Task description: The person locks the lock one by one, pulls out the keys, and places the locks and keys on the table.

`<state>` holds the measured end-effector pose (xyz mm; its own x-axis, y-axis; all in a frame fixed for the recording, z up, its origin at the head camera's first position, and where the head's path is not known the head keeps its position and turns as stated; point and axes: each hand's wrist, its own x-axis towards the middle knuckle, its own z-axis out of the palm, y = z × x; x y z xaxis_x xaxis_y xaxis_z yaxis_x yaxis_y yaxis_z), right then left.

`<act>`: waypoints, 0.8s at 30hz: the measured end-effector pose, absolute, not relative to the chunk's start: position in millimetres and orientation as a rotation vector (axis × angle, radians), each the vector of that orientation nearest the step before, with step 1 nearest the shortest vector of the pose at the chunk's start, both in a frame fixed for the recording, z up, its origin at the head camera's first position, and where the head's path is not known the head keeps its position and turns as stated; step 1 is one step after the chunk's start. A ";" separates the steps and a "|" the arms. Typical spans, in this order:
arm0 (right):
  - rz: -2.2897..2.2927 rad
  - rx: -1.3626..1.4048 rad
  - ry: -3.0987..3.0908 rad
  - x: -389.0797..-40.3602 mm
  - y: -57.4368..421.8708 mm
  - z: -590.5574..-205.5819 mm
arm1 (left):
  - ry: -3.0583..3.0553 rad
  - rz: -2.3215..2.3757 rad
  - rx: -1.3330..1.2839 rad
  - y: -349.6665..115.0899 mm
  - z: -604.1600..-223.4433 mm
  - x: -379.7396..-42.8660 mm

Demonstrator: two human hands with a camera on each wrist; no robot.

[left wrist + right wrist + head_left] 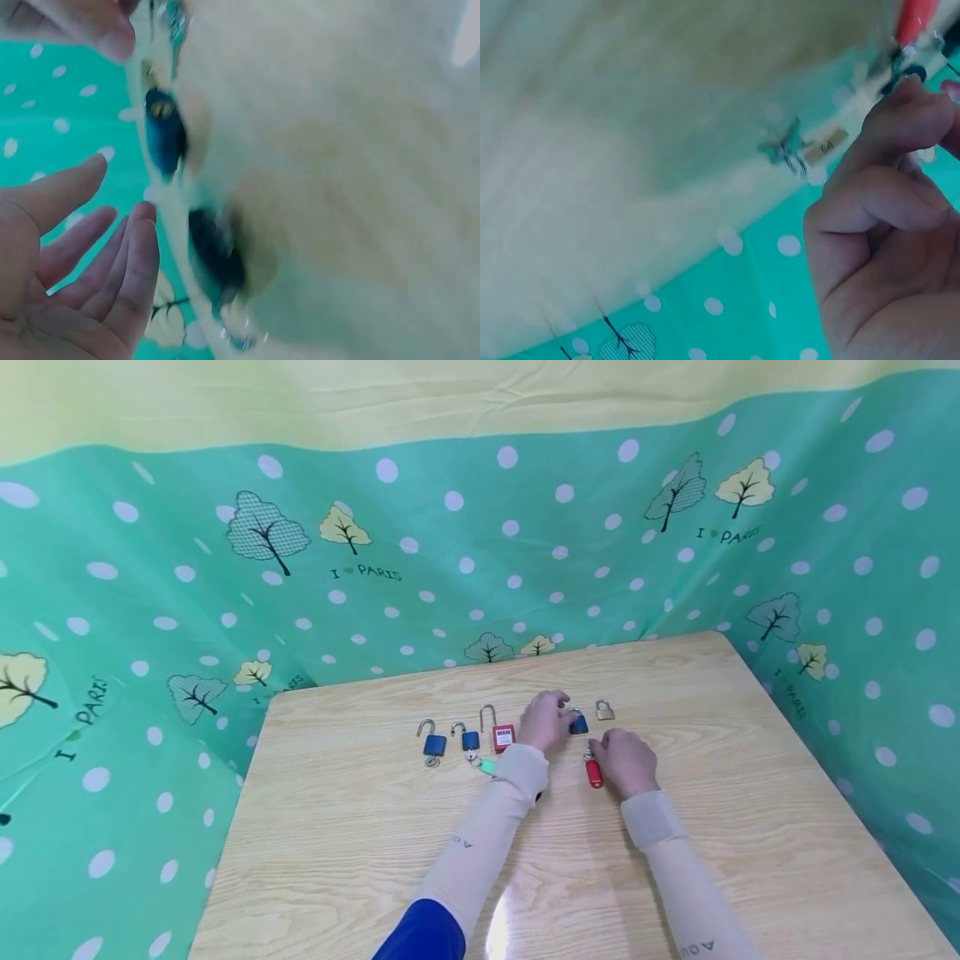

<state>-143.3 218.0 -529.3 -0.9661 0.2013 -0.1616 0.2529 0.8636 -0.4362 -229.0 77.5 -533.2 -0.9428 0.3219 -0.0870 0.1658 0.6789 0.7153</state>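
Head view shows a pale wooden surface backed by a green cloth with white dots and printed trees. A row of small padlocks lies toward the far middle of the surface. From the left come a blue padlock with an open silver shackle, a smaller blue padlock with a pale green key tag just near of it, a red padlock with a white label, a small blue padlock partly hidden by fingers, and a small silver padlock at the right end.

The left hand lies over the row between the red padlock and the small blue padlock, fingers bent down, fingertips at the small blue padlock; whether it actually grips that lock cannot be told. In the left wrist view its fingers look relaxed and slightly spread.

The right hand rests on the surface near of the small blue padlock, touching a red key tag that lies at its left side. The right wrist view shows its fingers curled, pinching close to a small metal key ring beside the red tag, but blur hides the exact grip.
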 end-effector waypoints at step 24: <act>-0.707 0.002 3.079 -178.3 149.1 -532.6 | 2.849 0.778 0.386 33.9 -527.7 -225.9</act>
<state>-178.3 149.1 -532.6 -0.9998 0.0049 0.0166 -0.0029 0.8998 -0.4363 -225.9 33.9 -527.7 -0.9534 0.2888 -0.0876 0.2041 0.8310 0.5175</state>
